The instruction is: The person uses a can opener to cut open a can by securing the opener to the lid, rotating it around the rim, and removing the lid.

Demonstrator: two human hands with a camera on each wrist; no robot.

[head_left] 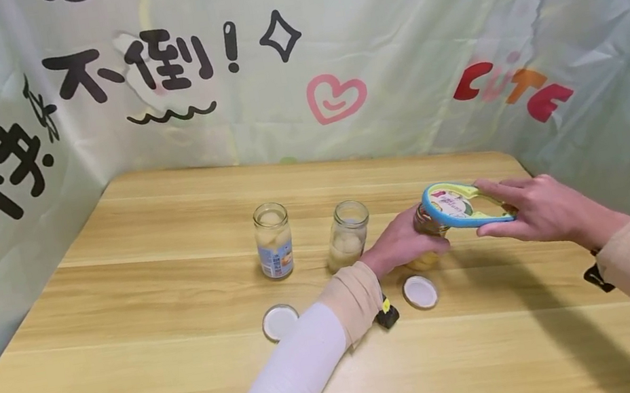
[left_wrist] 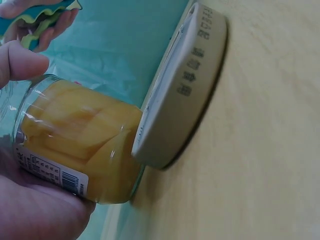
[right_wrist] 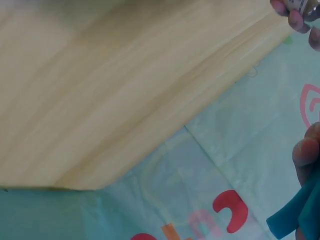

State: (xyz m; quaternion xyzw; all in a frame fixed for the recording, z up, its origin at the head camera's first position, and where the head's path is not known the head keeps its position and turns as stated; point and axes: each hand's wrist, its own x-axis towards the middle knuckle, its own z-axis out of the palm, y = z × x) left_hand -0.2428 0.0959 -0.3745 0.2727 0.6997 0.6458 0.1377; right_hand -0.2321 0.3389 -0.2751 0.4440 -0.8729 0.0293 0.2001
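My left hand (head_left: pixel 401 242) grips a glass jar of yellow fruit pieces (left_wrist: pixel 82 135) round its side, and the jar stands on the table. In my right hand (head_left: pixel 539 205) are the handles of a blue and yellow-green jar opener (head_left: pixel 451 204), its inner edges wavy in the left wrist view. The opener's wide end is over the jar's top in the head view; whether it touches the lid cannot be told. A loose lid (left_wrist: pixel 192 95) lies close by the jar. At the right wrist view's edge, the opener (right_wrist: pixel 290 212) shows only partly.
Left of my hands stand two lidless glass jars, a blue-labelled one (head_left: pixel 275 247) and another (head_left: pixel 348 241), both with pale round contents. A second white-lined lid (head_left: pixel 280 323) lies in front of them on the wooden table (head_left: pixel 122 309). A printed cloth (head_left: pixel 387 27) hangs behind.
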